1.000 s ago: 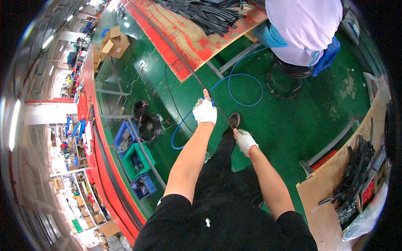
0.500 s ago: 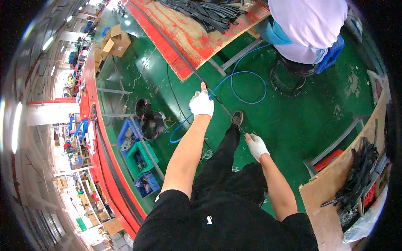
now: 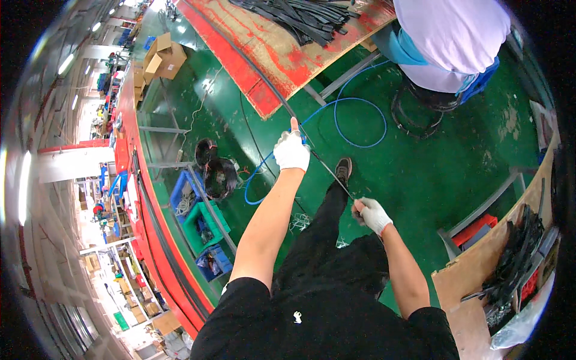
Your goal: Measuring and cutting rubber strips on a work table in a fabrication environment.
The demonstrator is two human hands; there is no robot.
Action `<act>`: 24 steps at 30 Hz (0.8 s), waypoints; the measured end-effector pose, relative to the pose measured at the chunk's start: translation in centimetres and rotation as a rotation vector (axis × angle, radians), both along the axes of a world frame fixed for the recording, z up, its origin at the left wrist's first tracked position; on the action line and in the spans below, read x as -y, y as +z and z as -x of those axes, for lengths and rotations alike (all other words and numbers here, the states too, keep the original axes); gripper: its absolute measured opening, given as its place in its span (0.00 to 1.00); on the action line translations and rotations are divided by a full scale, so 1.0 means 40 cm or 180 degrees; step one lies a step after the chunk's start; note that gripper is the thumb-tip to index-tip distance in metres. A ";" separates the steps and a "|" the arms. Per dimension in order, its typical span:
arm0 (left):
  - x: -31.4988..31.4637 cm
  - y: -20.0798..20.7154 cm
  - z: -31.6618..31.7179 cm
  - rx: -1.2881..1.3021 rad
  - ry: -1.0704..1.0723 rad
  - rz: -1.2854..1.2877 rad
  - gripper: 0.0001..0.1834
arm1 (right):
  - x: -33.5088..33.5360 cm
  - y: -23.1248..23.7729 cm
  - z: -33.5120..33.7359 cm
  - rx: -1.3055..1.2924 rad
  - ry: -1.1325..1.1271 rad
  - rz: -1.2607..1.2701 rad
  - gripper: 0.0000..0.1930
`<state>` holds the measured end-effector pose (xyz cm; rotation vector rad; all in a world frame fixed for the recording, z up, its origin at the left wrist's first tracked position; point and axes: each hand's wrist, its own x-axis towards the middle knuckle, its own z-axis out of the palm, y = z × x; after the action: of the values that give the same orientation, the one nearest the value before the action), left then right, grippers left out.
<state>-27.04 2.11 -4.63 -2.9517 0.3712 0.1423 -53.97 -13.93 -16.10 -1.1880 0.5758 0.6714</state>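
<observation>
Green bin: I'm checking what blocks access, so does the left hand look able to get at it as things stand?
Probably not: the left hand appears closed on the long dark strip, and a metal bar crosses in front of part of the green bin.

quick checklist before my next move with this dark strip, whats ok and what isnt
1. Left hand closed at the dark strip, just off the table corner: ok.
2. Right hand closed on the strip's thin near stretch: ok.
3. Stretch between the hands free of kinks: ok, it looks straight.
4. Blue hose loop apart from the shoe: ok.
5. What else the left hand encloses, beside the hose: cannot tell, the glove hides it.
6. Co-worker apart from the strip: ok.
</observation>
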 end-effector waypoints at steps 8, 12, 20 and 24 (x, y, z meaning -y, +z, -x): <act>0.036 0.017 0.023 -0.0049 0.0403 0.0246 0.41 | -0.024 0.151 -0.307 0.1088 -0.0304 0.1328 0.30; 0.031 -0.010 0.004 0.0037 0.0357 0.0381 0.41 | -0.062 0.081 -0.190 0.0794 -0.0406 0.1247 0.29; 0.072 -0.027 0.140 -0.0253 0.0181 0.0546 0.41 | 0.010 0.031 -0.038 0.0307 -0.0436 0.1342 0.28; 0.005 -0.019 0.117 -0.0369 0.0180 0.0749 0.43 | 0.055 0.092 -0.065 0.0606 -0.0433 0.0730 0.25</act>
<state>-31.73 1.90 -5.41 -3.1970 0.3411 0.2973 -51.39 -16.13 -12.41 -1.3955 0.5776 0.3781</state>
